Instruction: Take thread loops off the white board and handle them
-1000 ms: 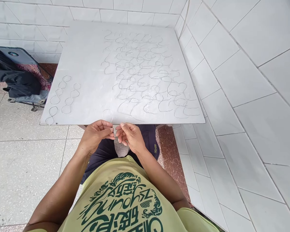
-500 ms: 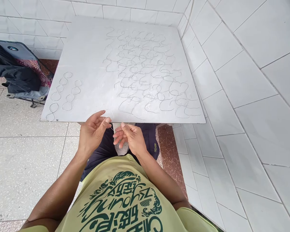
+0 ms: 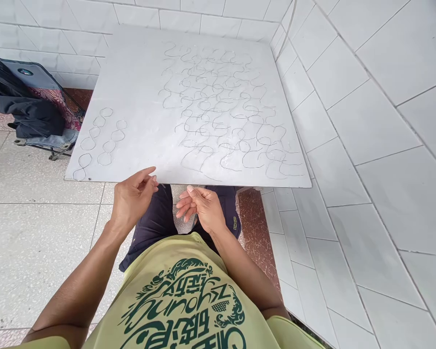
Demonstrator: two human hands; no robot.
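Note:
My left hand point(image 3: 132, 199) hovers just below the near edge of a white board point(image 3: 138, 82). Its thumb and fingers pinch a thin bent wire piece point(image 3: 162, 185), of which only a short end shows. My right hand point(image 3: 201, 207) rests a little to the right over my lap, fingers loosely apart, apparently with nothing in them. Several S-shaped wire pieces point(image 3: 221, 111) lie spread over the board's right half. Two short chains of linked wire loops point(image 3: 98, 138) lie near its left edge.
A dark bag on a folded frame point(image 3: 32, 114) sits on the tiled floor at the left. A white tiled wall point(image 3: 366, 121) runs close along the board's right side. A thin cable point(image 3: 288, 22) hangs in the far corner.
The wire loop held up between both hands has dropped out of sight. My right hand has let go and opened, while my left hand has shifted left, keeping the wire.

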